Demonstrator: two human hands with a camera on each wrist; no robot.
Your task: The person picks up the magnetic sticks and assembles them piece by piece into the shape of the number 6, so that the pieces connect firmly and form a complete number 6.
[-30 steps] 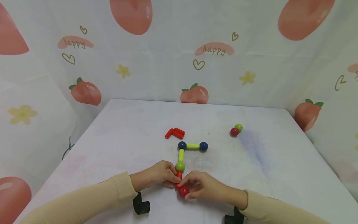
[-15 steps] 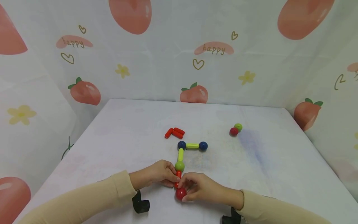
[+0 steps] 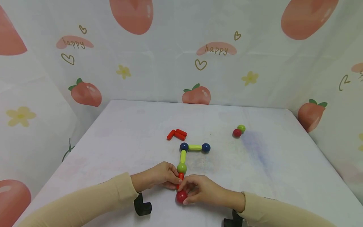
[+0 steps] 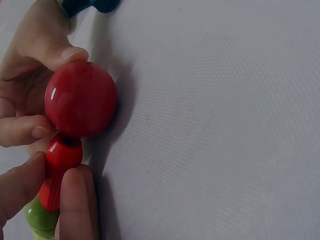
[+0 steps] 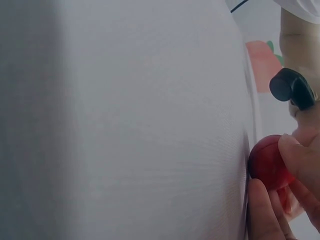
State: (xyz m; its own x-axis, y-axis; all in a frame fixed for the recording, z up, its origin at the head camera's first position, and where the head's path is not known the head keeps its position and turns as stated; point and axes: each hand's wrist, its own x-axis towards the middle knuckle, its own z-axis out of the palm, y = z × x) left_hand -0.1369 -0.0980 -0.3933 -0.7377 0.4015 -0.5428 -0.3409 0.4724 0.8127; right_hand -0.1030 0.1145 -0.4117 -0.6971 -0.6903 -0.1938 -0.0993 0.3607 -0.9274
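Observation:
My left hand [image 3: 164, 176] pinches a short red rod [image 4: 59, 170] between thumb and fingers. The rod's far end meets a green ball [image 3: 181, 168]. At its near end sits a dark red ball [image 4: 81, 99], which my right hand [image 3: 202, 190] grips between thumb and fingertips. In the left wrist view the ball is right at the rod's end, where a dark spot shows. From the green ball a yellow-green rod [image 3: 182, 156] leads to a blue ball [image 3: 184, 147], and a second yellow-green rod [image 3: 195, 147] runs right from there to another blue ball [image 3: 206, 148].
Behind the chain lie 3 loose red rods [image 3: 177, 135] in a small cluster. Farther right, a red ball [image 3: 237, 133] and a green ball [image 3: 241, 128] sit side by side. A patterned cloth [image 3: 158, 69] hangs behind the white table [image 3: 141, 126].
My right hand has shifted slightly left and toward me with the dark red ball, which now lies more in line with the red rod. My left hand keeps its hold with little movement.

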